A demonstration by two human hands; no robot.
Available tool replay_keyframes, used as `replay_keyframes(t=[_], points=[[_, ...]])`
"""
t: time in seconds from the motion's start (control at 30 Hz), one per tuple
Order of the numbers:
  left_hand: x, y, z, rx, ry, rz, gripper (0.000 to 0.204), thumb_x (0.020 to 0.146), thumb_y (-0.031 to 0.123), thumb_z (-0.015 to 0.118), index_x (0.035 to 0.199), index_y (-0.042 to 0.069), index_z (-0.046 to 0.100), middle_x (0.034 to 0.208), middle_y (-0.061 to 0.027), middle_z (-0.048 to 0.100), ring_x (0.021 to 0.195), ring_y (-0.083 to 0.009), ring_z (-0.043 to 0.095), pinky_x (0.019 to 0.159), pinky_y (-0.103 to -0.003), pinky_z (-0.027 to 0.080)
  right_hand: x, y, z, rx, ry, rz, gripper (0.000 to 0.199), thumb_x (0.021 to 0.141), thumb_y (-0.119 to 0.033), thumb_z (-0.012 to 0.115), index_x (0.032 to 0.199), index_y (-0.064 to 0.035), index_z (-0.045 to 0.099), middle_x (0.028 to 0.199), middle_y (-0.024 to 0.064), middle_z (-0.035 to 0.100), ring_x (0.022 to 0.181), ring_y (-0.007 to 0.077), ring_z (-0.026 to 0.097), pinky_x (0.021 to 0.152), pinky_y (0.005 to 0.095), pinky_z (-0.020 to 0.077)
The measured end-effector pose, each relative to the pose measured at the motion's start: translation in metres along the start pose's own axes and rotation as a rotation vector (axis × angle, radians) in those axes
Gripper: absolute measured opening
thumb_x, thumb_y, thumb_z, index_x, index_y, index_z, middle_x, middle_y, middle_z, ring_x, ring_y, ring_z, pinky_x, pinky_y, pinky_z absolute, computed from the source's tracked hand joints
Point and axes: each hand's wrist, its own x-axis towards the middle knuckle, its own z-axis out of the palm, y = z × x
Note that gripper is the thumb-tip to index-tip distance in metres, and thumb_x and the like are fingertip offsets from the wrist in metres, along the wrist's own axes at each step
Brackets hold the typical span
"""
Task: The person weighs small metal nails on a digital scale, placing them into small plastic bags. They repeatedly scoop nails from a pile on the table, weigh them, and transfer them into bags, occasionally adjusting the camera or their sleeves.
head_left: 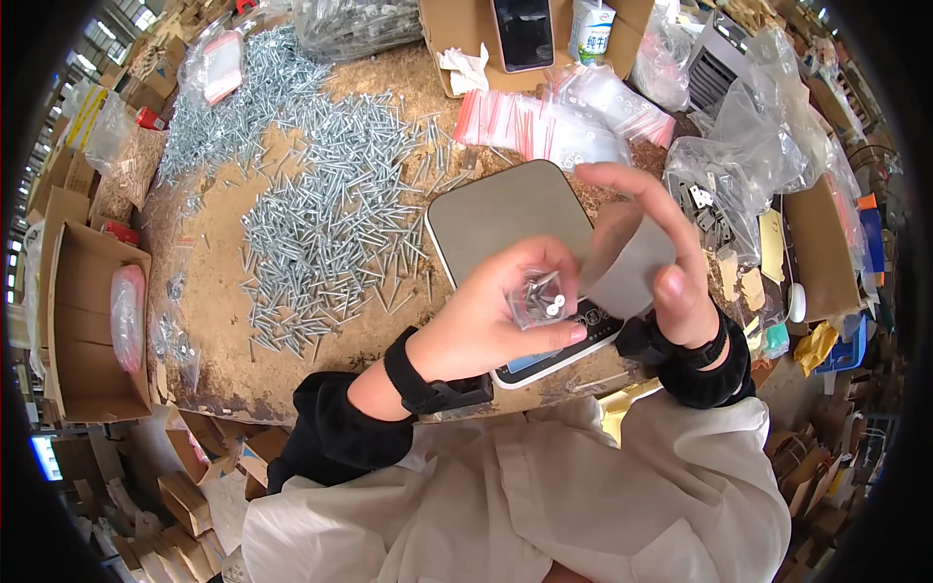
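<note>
My left hand (501,316) grips a small clear plastic bag (537,296) with a few silver screws in it, above the front edge of a grey digital scale (496,214). My right hand (666,257) holds a grey metal cup (625,260), tilted toward the bag with its mouth against the bag's opening. Both hands are close together over the scale's display. A large loose heap of silver screws (330,214) lies on the wooden table (214,360) to the left of the scale.
A stack of small red-topped zip bags (544,121) lies behind the scale. A phone (523,31) and a small carton (591,29) rest on a cardboard box at the back. Clear bags of metal parts (719,185) sit right; an open cardboard box (87,321) stands left.
</note>
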Motion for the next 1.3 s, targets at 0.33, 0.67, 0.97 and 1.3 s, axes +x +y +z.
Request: replay_keyframes(t=[0.33,0.67,0.97,1.3], points=[[-0.006,0.032,-0.011,-0.075,0.025,0.208,0.088,0.077,0.001,0.055,0.156,0.007,0.017,0.119,-0.0133,0.054,0.111,-0.0193,0.052,0.102,-0.036,0.037,0.013,0.021,-0.003,-0.911,-0.078,-0.178,0.071,0.079,-0.027,0.078,0.138,-0.0006,0.048,0.126,0.0183,0.056,0.122,0.0396,0.051,0.106,0.0473,0.0377],[-0.005,0.025,-0.004,0.312,-0.177,0.39,0.078,0.084,0.026,0.053,0.154,0.002,0.028,0.159,-0.0166,0.027,0.149,-0.0389,0.018,0.121,-0.049,0.014,0.001,-0.005,0.015,-0.682,-0.239,-0.453,0.018,0.088,-0.026,0.072,0.092,-0.009,0.068,0.084,0.0044,0.063,0.09,0.0258,0.062,0.107,0.0521,0.0376],[-0.017,0.046,-0.006,0.534,0.138,0.395,0.005,0.086,0.003,0.067,0.091,0.001,0.066,0.093,-0.0111,0.067,0.08,-0.0215,0.063,0.072,-0.032,0.05,-0.006,-0.009,0.0,-0.495,-0.014,-0.63,0.008,0.081,-0.008,0.071,0.085,-0.0022,0.068,0.067,0.0069,0.063,0.055,0.0228,0.059,0.082,0.049,0.0565],[-0.012,0.028,0.009,0.818,0.07,0.775,0.01,0.073,0.002,0.069,0.077,0.007,0.061,0.073,-0.0042,0.056,0.059,-0.0245,0.054,0.054,-0.034,0.043,0.0,-0.001,0.015,-0.376,-0.234,-0.512,0.013,0.079,-0.014,0.075,0.081,-0.0052,0.066,0.072,0.0064,0.063,0.063,0.0267,0.063,0.077,0.0447,0.0559]])
